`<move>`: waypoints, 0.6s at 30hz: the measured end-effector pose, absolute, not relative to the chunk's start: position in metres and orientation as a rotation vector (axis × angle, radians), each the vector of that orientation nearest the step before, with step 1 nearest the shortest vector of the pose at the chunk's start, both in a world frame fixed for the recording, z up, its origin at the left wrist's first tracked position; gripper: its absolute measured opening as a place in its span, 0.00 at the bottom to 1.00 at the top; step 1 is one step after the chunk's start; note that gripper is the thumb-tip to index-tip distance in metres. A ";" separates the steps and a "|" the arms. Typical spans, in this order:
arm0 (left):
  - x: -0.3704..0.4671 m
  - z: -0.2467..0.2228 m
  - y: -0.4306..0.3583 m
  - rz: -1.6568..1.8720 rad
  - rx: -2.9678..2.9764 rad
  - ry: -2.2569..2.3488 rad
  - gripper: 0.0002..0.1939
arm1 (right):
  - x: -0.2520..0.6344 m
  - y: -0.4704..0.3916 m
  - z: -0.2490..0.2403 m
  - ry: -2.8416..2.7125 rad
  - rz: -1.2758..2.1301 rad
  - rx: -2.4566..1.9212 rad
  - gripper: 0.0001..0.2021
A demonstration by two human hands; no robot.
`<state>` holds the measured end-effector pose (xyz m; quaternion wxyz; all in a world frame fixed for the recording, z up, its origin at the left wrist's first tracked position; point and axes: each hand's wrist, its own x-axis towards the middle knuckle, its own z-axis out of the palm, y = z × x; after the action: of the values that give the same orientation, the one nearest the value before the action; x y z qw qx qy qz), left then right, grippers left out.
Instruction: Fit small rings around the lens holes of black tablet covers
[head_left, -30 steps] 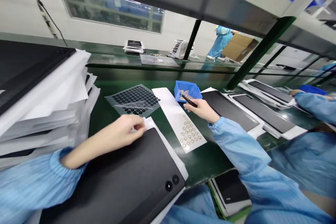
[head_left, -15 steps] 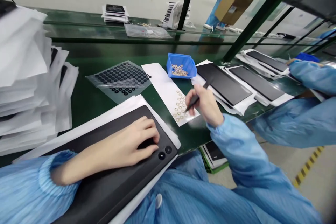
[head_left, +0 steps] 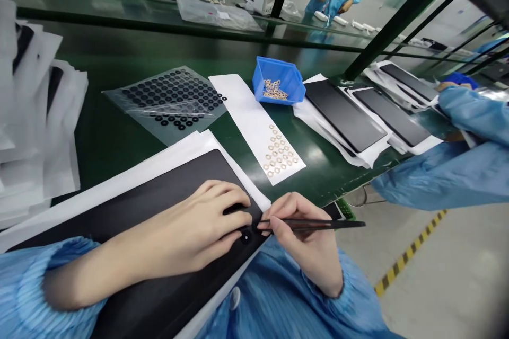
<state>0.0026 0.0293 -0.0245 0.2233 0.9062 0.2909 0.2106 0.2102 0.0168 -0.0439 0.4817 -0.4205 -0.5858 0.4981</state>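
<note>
Dark panel: The dark panel (head_left: 170, 190) lies on white paper (head_left: 115, 183) at the desk's near edge, a black disc (head_left: 246, 237) set close to its right corner.
Left hand: The left hand (head_left: 199, 225) rests palm down across the panel, its fingers loosely bent and grasping nothing visible, the tips just beside the disc.
Right hand: The right hand (head_left: 304, 233) pinches black tweezers (head_left: 326, 224) between thumb and fingers above that corner; whether the tips hold anything cannot be told.
Careful work: A firm left palm should stop the panel sliding on its paper. The tweezers are best held low and steady, with light pressure to spare the dark surface from scratches, and the left fingertips clear of the tips.
White strip: Gold rings (head_left: 280, 152) sit in loose rows at the near end of the white strip (head_left: 234, 96), mid-desk.
Blue bin: Toward the desk's far edge, the open blue bin (head_left: 295, 88) holds a loose heap of small gold-coloured pieces (head_left: 274, 89).
Clear sheet: Left of the strip, a clear sheet (head_left: 164, 136) carries rows of black rings (head_left: 170, 86).
</note>
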 end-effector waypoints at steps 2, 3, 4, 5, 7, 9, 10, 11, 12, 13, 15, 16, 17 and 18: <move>0.003 -0.025 0.029 0.582 2.491 0.806 0.10 | 0.208 0.016 -0.043 -1.424 1.178 -1.062 0.09; 0.003 -0.025 0.029 0.579 2.488 0.807 0.10 | 0.208 0.016 -0.043 -1.430 1.162 -1.085 0.09; 0.003 -0.025 0.029 0.576 2.488 0.808 0.10 | 0.207 0.015 -0.043 -1.439 1.146 -1.107 0.09; 0.004 -0.025 0.029 0.573 2.489 0.807 0.10 | 0.207 0.014 -0.043 -1.451 1.130 -1.126 0.10; 0.004 -0.025 0.029 0.569 2.494 0.803 0.10 | 0.207 0.013 -0.043 -1.479 1.101 -1.158 0.09; 0.004 -0.024 0.029 0.561 2.493 0.801 0.10 | 0.207 0.013 -0.042 -1.507 1.076 -1.171 0.09; 0.004 -0.024 0.029 0.559 2.489 0.802 0.10 | 0.207 0.013 -0.042 -1.517 1.065 -1.174 0.09; 0.004 -0.025 0.029 0.557 2.484 0.801 0.10 | 0.206 0.013 -0.041 -1.529 1.056 -1.176 0.09; 0.004 -0.025 0.029 0.560 2.480 0.801 0.10 | 0.206 0.013 -0.040 -1.539 1.047 -1.179 0.09; 0.004 -0.025 0.029 0.563 2.479 0.801 0.10 | 0.206 0.013 -0.039 -1.548 1.039 -1.182 0.09; 0.004 -0.025 0.030 0.570 2.482 0.802 0.09 | 0.206 0.013 -0.037 -1.571 1.028 -1.187 0.09; 0.004 -0.026 0.030 0.574 2.484 0.802 0.09 | 0.206 0.014 -0.036 -1.583 1.025 -1.190 0.09; 0.004 -0.026 0.030 0.575 2.485 0.802 0.09 | 0.206 0.014 -0.036 -1.594 1.022 -1.191 0.09; 0.005 -0.026 0.030 0.577 2.485 0.800 0.09 | 0.206 0.014 -0.036 -1.603 1.018 -1.193 0.10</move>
<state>0.0045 0.0303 -0.0264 0.2318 0.9042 0.2909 0.2099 0.2062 0.0138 -0.0358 0.4346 -0.4790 -0.6437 0.4090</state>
